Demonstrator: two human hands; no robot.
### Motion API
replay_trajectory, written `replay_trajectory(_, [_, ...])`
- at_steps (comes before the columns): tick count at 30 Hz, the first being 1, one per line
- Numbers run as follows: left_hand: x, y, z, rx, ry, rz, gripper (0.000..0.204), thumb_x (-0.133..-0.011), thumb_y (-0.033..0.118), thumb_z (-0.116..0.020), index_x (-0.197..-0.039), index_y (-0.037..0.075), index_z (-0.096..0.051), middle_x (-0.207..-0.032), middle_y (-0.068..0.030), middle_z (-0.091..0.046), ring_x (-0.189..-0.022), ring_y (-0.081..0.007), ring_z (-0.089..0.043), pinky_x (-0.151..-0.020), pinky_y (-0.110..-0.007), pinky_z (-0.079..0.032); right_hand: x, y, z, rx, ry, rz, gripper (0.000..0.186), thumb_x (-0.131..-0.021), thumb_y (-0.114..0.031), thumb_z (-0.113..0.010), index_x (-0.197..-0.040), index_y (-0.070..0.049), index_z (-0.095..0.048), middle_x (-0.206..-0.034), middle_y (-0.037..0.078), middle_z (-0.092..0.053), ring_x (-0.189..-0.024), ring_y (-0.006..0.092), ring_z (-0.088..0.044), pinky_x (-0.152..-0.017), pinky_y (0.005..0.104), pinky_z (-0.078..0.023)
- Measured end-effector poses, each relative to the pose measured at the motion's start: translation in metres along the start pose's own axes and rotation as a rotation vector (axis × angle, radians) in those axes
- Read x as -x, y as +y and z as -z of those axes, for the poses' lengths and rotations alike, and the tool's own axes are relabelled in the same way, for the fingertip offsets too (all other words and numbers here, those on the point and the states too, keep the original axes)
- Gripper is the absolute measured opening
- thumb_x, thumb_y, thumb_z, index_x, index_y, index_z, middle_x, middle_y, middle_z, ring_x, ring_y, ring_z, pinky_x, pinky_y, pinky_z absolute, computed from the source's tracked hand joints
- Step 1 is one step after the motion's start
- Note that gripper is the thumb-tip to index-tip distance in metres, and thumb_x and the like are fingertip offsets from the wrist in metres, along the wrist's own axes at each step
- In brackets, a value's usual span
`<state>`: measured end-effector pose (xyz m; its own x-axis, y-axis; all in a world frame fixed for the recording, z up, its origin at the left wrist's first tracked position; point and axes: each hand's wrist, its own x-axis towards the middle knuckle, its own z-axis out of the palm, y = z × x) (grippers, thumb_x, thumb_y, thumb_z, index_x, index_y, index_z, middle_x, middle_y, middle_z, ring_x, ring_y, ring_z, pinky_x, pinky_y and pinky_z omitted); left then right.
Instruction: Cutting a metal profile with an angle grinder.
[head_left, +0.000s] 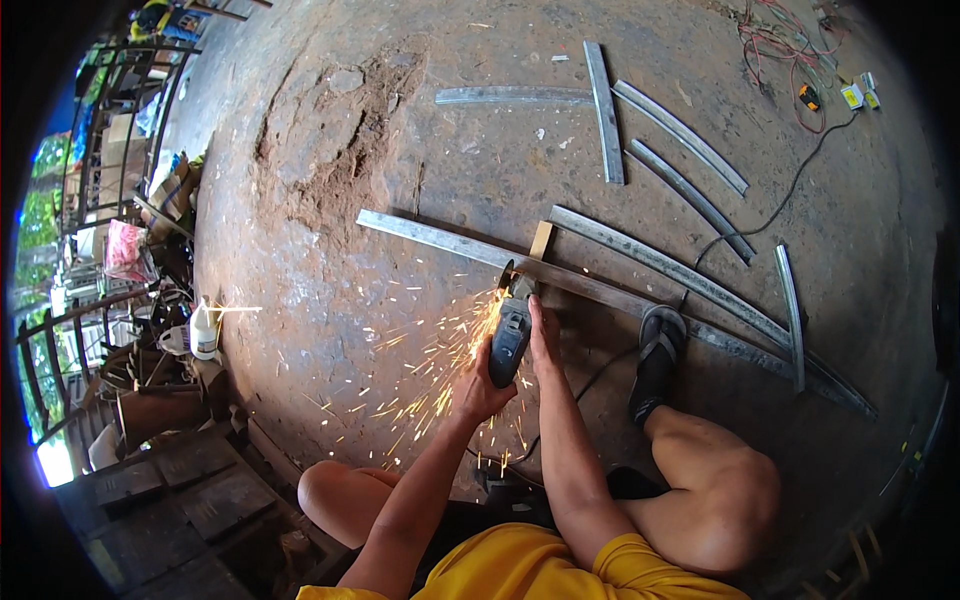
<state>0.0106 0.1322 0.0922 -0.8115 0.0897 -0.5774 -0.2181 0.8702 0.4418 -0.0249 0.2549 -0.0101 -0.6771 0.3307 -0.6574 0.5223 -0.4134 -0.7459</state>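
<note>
An angle grinder (511,338) is held in front of me, its disc (507,276) against a long grey metal bar (440,236). Orange sparks spray from the disc toward me and to the left. My left hand (484,385) wraps round the rear of the grinder body. Along the grinder's right side, near its head, my right hand (543,340) grips it. Under the bar, close to the cut, lies a small wooden block (541,240). My right foot in a flip-flop (661,340) presses on the bar to the right of the disc.
Several more metal bars (604,120) lie across the floor ahead and to the right. A black cable (770,215) runs toward tangled wires (775,45) and a yellow-black tape measure (809,97) at far right. Leftward stand a white bottle (204,332) and piled scrap; the floor (335,130) is broken ahead.
</note>
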Motion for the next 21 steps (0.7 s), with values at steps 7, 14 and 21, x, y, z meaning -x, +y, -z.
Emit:
replay_trajectory(7, [-0.003,0.004,-0.002,0.034,0.018,-0.039,0.095,-0.061,0.028,-0.071,-0.14,0.01,-0.023,-0.102,-0.0267,-0.06,-0.089,-0.0414,-0.06,-0.075,-0.045,-0.049,-0.004,-0.001,-0.001,-0.09,0.021,-0.029,0.048,-0.084,-0.049,-0.058,-0.069,-0.005,-0.048,-0.069,0.003,-0.046,-0.069,0.0127,-0.044,-0.064,0.0289,-0.037])
replay_trajectory(14, [-0.007,-0.005,-0.006,0.216,0.082,-0.135,0.097,-0.059,0.029,-0.072,-0.14,0.01,-0.022,-0.101,-0.0268,-0.06,-0.089,-0.0412,-0.061,-0.075,-0.046,-0.049,-0.001,-0.007,-0.003,-0.032,0.002,-0.077,0.048,-0.083,-0.05,-0.059,-0.069,-0.005,-0.05,-0.069,0.002,-0.047,-0.07,0.0127,-0.045,-0.066,0.0276,-0.037])
replay_trajectory(21, [-0.003,0.014,0.006,0.022,-0.029,0.053,0.097,-0.059,0.03,-0.071,-0.14,0.009,-0.023,-0.106,-0.0268,-0.059,-0.093,-0.0412,-0.06,-0.08,-0.045,-0.048,0.005,-0.018,-0.004,-0.03,0.057,-0.063,0.048,-0.082,-0.049,-0.062,-0.068,-0.005,-0.051,-0.069,0.003,-0.049,-0.07,0.0124,-0.045,-0.067,0.0281,-0.037])
